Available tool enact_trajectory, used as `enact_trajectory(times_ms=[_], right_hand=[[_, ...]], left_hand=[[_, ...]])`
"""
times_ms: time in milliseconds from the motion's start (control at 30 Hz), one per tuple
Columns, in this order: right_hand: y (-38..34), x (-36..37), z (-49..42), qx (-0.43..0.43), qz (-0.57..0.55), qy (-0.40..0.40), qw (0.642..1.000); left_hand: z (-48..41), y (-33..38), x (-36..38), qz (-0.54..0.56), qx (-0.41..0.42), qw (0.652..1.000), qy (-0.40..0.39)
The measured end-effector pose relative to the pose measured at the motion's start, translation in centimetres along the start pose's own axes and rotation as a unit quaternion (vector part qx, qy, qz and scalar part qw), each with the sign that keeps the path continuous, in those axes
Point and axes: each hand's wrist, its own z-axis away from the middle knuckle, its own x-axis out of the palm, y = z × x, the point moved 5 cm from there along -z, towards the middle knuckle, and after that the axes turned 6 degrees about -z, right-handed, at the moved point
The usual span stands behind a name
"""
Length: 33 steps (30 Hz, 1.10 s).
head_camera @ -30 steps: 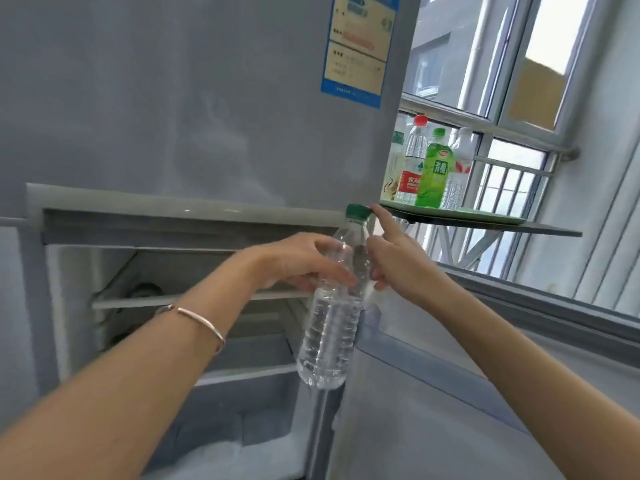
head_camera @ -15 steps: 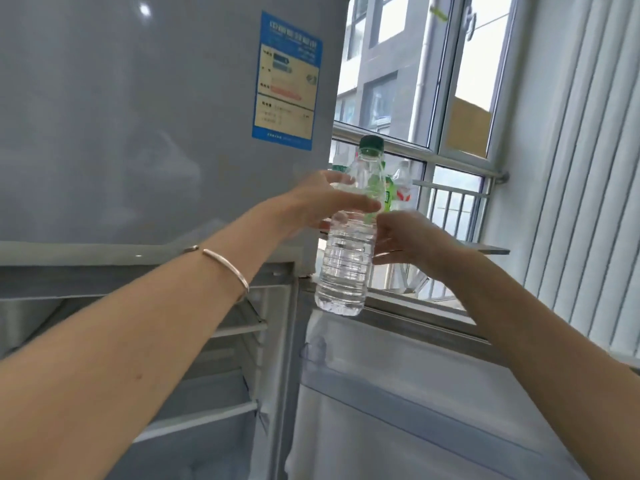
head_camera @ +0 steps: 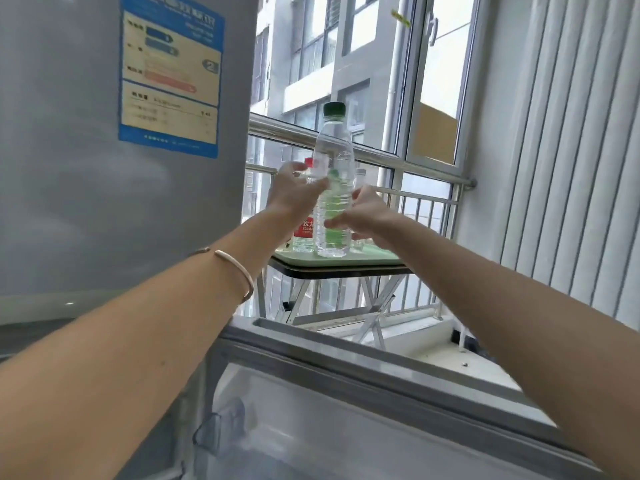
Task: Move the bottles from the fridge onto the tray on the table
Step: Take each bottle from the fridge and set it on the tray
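The grey fridge [head_camera: 104,168] fills the left side, with a blue and cream label [head_camera: 169,81] stuck on its upper door. Its open lower door [head_camera: 346,393] crosses the near foreground, edge up. To the right, a window [head_camera: 398,98] with metal rails looks out on a building, and a ribbed white wall [head_camera: 571,133] stands at far right. Beyond the door, a small folding table [head_camera: 346,270] stands by the window and carries a pale green tray [head_camera: 374,259]. On the tray, a red-labelled bottle [head_camera: 304,233] stands upright, partly hidden, with more bottles behind it that are too covered to tell apart. Both forearms reach from the near edge toward the tray. A thin bangle [head_camera: 235,268] sits on the left wrist. A clear bottle [head_camera: 333,188] with a dark green cap is upright, its base at the tray's near part; whether it touches the tray is unclear. The left hand [head_camera: 294,192] is closed around the bottle's middle from the left. The right hand [head_camera: 363,213] grips its lower body from the right.
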Motion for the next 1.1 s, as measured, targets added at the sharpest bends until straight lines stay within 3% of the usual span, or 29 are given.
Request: enact_trajectory(times_ms=[200,333,767,967,1100], right_hand=[[2.6,4.2,-7.9,0.007,-0.057,-0.035,0.998],[5.0,6.9,-11.5,0.026,-0.066,-0.046,0.996],[6.1,8.8,-13.6,0.023,-0.071,-0.101,0.992],[3.9,7.0,-11.1,-0.010,0.058,-0.012,0.998],[1.7,6.8,-7.7,-0.025,0.122,-0.032,0.992]], left_hand=[[-4.0,-6.0,1.7,-0.121,-0.049,0.991,-0.024],[-5.5,-8.7,2.2,-0.138,-0.102,0.985,-0.022],[-5.8,-10.2,3.2,-0.177,-0.125,0.976,0.032],[-4.2,-7.7,2.3,-0.171,-0.117,0.976,0.060],[-2.2,-5.6,1.3,-0.164,-0.120,0.978,0.048]])
